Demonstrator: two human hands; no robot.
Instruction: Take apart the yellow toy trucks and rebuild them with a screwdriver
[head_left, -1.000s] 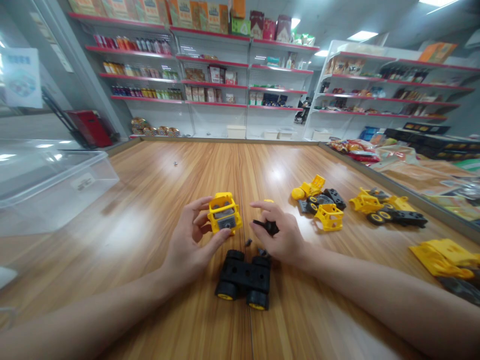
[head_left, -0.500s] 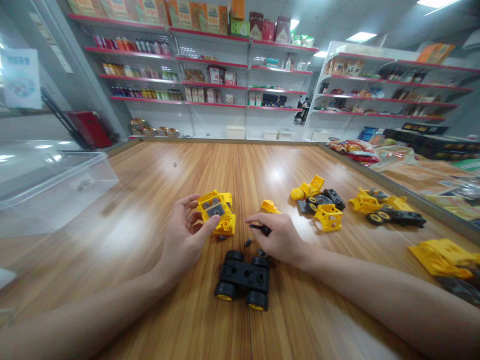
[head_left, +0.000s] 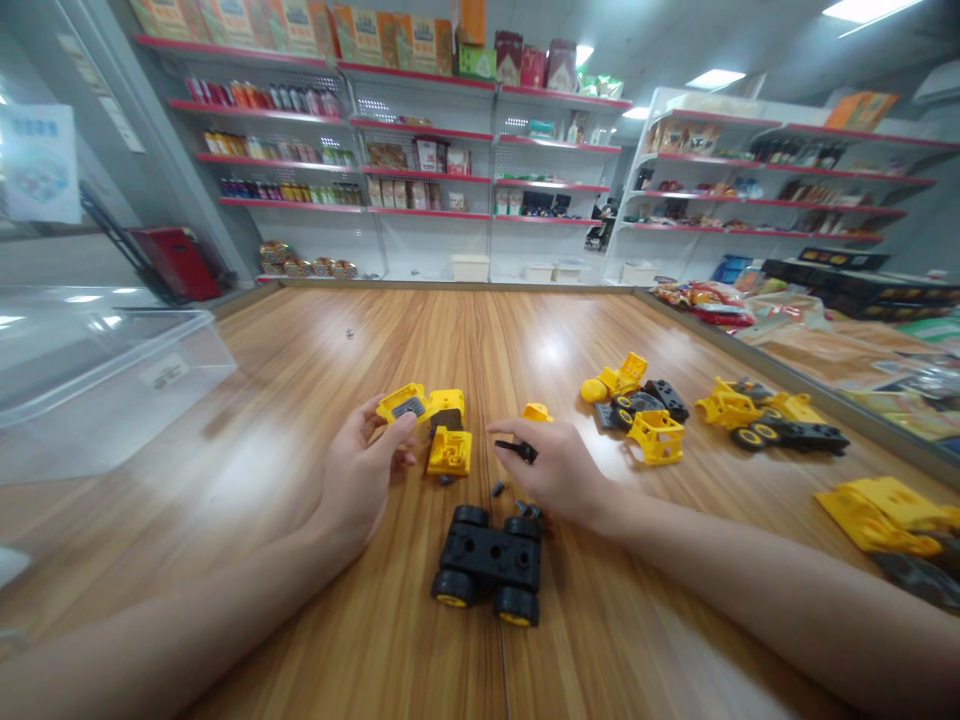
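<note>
My left hand (head_left: 362, 470) pinches a small yellow toy part with a grey panel (head_left: 403, 405) just above the wooden table (head_left: 300, 420). Beside it lie a yellow cab body (head_left: 446, 408) and another yellow piece (head_left: 450, 452). My right hand (head_left: 553, 468) is closed on a small black tool-like part (head_left: 517, 451). In front of both hands sits a black toy chassis (head_left: 490, 563) with black wheels and yellow hubs. A few tiny dark screws (head_left: 496, 489) lie between the hands. A small yellow piece (head_left: 537, 412) rests behind my right hand.
More yellow and black toy truck parts (head_left: 637, 405) and partly built trucks (head_left: 765, 418) lie at the right, with a yellow piece (head_left: 877, 505) near the right edge. A clear plastic bin (head_left: 97, 370) stands at the left. Store shelves (head_left: 420, 150) line the back.
My left hand has set the yellow cab down and come away to the left with a small yellow part pinched. My right hand stayed in place with the black part.
</note>
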